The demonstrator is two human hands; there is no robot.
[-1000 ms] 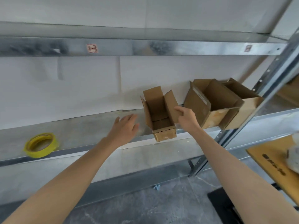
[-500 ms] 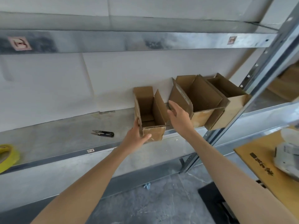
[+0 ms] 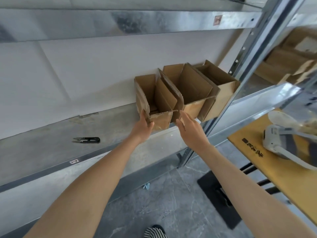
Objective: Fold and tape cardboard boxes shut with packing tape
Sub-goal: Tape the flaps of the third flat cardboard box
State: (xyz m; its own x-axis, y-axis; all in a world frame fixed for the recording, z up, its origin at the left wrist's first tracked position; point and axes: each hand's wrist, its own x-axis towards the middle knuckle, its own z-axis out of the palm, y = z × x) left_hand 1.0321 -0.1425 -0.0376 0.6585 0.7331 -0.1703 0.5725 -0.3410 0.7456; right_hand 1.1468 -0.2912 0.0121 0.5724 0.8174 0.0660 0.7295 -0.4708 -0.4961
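While its flaps stand up, small box (image 3: pixel 154 100): unfolded, untaped.
Left hand (image 3: pixel 143 125): I grip its near-left corner.
Right hand (image 3: pixel 190 127): fingers straight, holding nothing, just beside it.
Other 2 boxes (image 3: pixel 193 90): untaped too.

Cardboard boxes (image 3: pixel 193 107): plain brown. Shelf (image 3: pixel 51 152): mottled silver-grey. Snips (image 3: pixel 87 140): black handle, silver blades. Wall (image 3: pixel 85 74): white. Floor (image 3: pixel 171 203): grey, marbled. Tabletop (image 3: pixel 253 157): ochre, black characters. Mat (image 3: pixel 217 194): black. Shoe (image 3: pixel 154 233): black-white stripes.
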